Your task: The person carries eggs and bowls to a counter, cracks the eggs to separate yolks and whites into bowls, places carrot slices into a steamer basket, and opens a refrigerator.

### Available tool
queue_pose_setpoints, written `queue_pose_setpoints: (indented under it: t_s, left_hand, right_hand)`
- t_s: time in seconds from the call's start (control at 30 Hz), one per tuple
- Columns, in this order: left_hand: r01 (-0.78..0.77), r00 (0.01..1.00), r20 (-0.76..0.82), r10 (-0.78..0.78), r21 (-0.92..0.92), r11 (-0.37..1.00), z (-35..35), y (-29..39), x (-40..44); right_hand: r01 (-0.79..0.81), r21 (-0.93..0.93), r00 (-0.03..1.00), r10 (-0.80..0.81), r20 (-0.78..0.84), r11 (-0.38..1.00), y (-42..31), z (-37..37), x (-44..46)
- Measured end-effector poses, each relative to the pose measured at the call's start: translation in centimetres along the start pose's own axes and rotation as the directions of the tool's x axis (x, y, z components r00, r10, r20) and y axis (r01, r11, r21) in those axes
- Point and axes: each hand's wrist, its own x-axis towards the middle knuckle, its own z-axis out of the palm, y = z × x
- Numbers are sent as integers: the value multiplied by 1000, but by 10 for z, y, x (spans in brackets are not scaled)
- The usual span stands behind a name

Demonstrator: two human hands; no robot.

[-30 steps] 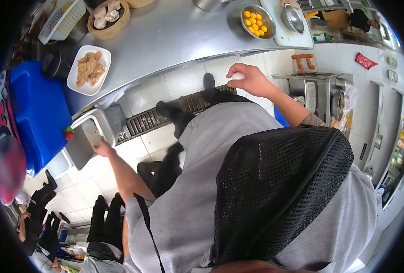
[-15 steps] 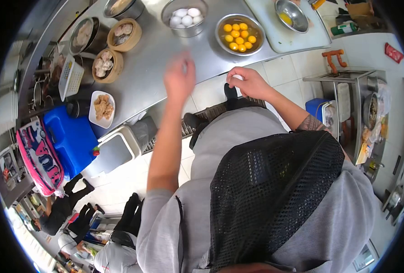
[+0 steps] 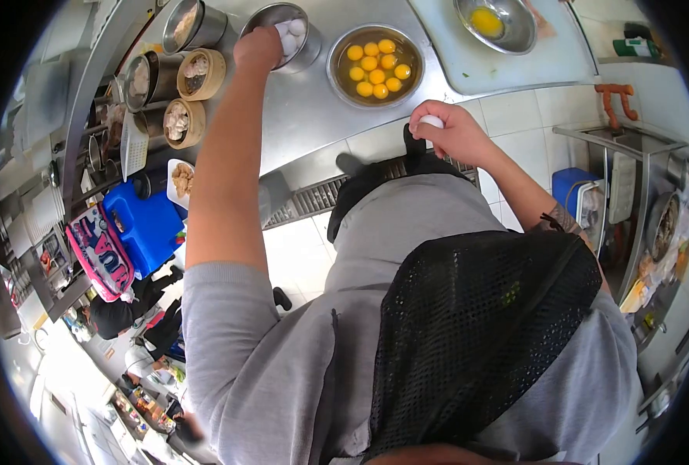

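Note:
My left hand [image 3: 258, 48] reaches over the side of a deep metal bowl [image 3: 310, 53] that holds several white eggs [image 3: 290, 37]. Its fingers dip inside, and the hand itself hides them. On the right, my right hand [image 3: 457, 132] is closed around a white egg [image 3: 432, 122], just off the front edge of the steel counter. Between the hands stands a wide metal bowl [image 3: 332, 82] with several whole yolks [image 3: 377, 76] in clear egg white.
A white cutting board [image 3: 476, 76] bears a tilted metal bowl [image 3: 524, 45] with some yolk. Bamboo steamers [image 3: 201, 132] and metal pots [image 3: 219, 31] line the counter's left. A blue container [image 3: 147, 229] stands lower left. Other people [image 3: 112, 314] are farther off.
My left hand has moved up and left into the bowl of eggs. My right hand keeps its egg. The whole view has shifted.

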Motion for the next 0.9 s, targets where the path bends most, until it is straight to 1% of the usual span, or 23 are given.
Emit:
queue_pose_setpoints:
  t_s: [0.07, 0.1, 0.17, 0.27, 0.37, 0.5, 0.57, 0.6, 0.67, 0.7, 0.77, 0.8, 0.83, 0.87, 0.9]
  left_hand:
    - [-3, 998, -56, 6, 68, 998, 0, 2, 1]
    - [-3, 998, -58, 7, 71, 997, -4, 1, 1]
    - [-17, 997, 69, 15, 27, 999, -10, 1, -3]
    - [10, 997, 75, -8, -26, 1000, -17, 7, -7]
    - [-18, 994, 110, 24, -50, 999, -10, 6, 5]
    - [16, 995, 94, -11, -51, 999, -7, 10, 5]
    - [51, 996, 71, -53, 25, 998, -10, 18, 0]
    - [52, 996, 72, -53, 23, 998, -13, 20, -4]
    - [160, 987, 3, -160, -15, 987, -18, 24, -12]
    - [163, 987, 3, -163, -18, 987, -13, 16, -9]
    - [84, 977, -183, -111, -148, 985, -2, -7, -3]
    - [90, 975, -187, -117, -146, 985, -17, -9, -17]
    - [25, 970, -199, -138, -486, 874, -31, -15, -36]
    - [-53, 965, -205, -161, -761, 647, -44, -17, -58]
    - [-93, 978, -138, -153, -959, 268, -42, -15, -73]
  right_hand:
    - [15, 20, 1000, -14, -22, 1000, -3, -5, 1]
    - [17, 22, 1000, -17, -23, 1000, -3, -6, 1]
    - [12, 92, 1000, -9, -29, 996, -5, -6, 3]
    - [30, 129, 999, -25, -41, 991, -2, -4, 7]
    - [30, 86, 998, -26, -51, 996, -6, -6, 5]
    - [36, 53, 997, -32, -67, 998, -4, -12, 4]
    - [8, 39, 995, -4, -97, 999, -3, -15, 3]
    - [7, 37, 995, -3, -96, 999, -2, -17, 3]
    - [14, 94, 994, -3, -113, 996, 0, -20, 2]
    - [14, 90, 994, -4, -112, 996, -1, -22, 1]
    - [-26, 200, 990, 53, -131, 979, -7, -26, 0]
    - [-21, 198, 991, 47, -127, 980, -8, -27, 1]
    - [-28, 281, 991, 64, -122, 959, -9, -29, 3]
    - [-36, 362, 990, 82, -114, 932, -11, -31, 6]
    - [-31, 359, 991, 76, -111, 933, -13, -31, 8]
